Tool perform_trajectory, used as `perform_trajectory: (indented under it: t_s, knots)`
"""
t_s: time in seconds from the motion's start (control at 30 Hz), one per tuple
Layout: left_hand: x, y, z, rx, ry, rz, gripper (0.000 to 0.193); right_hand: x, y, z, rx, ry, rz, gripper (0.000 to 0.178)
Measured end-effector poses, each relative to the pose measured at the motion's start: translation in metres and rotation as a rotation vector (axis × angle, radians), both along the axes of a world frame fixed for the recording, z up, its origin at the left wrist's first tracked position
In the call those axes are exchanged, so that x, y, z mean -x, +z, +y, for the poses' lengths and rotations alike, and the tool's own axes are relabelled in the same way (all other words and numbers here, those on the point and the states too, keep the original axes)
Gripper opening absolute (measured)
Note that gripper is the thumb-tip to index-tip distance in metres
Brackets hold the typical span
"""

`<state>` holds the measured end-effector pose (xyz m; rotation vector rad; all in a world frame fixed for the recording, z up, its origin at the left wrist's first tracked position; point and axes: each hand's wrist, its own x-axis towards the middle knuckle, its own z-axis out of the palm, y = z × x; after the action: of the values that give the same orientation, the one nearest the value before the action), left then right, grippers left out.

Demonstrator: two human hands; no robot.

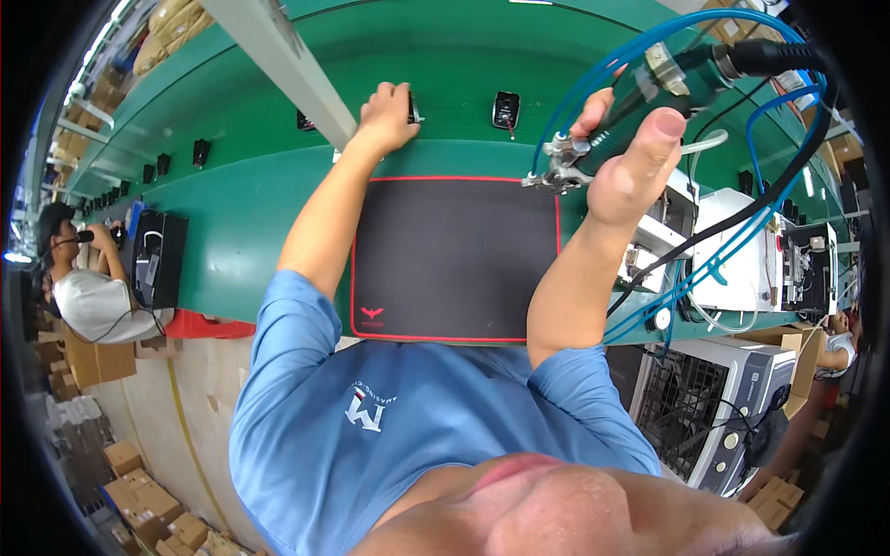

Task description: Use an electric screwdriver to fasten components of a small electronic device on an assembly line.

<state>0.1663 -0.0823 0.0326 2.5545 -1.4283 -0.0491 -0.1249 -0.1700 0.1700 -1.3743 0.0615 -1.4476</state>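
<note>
My right hand (630,171) is closed round a dark green electric screwdriver (616,134), its metal nose fitting (561,165) pointing left above the mat's far right corner. Blue air hoses and a thick black cable run from the tool. My left hand (387,116) reaches to the green bench's far strip, fingers curled on a small black device (413,107) mostly hidden behind them. Another small black device (506,109) with a pale rim and a short red wire lies to its right. Between my forearms lies a black mat (454,255) with red edging.
A pale metal post (283,65) slants down close to my left forearm. White machines (732,250) and loose hoses crowd the right side. More black devices (201,153) line the strip at left. A co-worker (93,287) sits at far left beside a black box (162,259).
</note>
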Motion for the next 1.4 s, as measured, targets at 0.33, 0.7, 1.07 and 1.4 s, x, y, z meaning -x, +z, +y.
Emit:
perform_trajectory:
  t_s: [0.33, 0.7, 1.07, 1.4]
  knots:
    - [0.047, 0.002, -0.053, 0.189, -0.451, 0.050, 0.097, -0.004, -0.003, -0.008, 0.014, 0.008, -0.016, 0.052]
    - [0.069, -0.013, -0.056, 0.351, -0.473, 0.231, 0.084, -0.003, 0.000, 0.004, -0.036, -0.021, -0.008, 0.063]
    - [0.145, -0.020, 0.098, 0.458, -0.517, 0.432, 0.094, -0.031, 0.011, 0.029, 0.012, -0.221, 0.258, 0.094]
    - [0.141, -0.027, 0.097, 0.497, -0.556, 0.484, 0.086, -0.023, 0.030, 0.101, -0.293, 0.025, 0.082, 0.099]
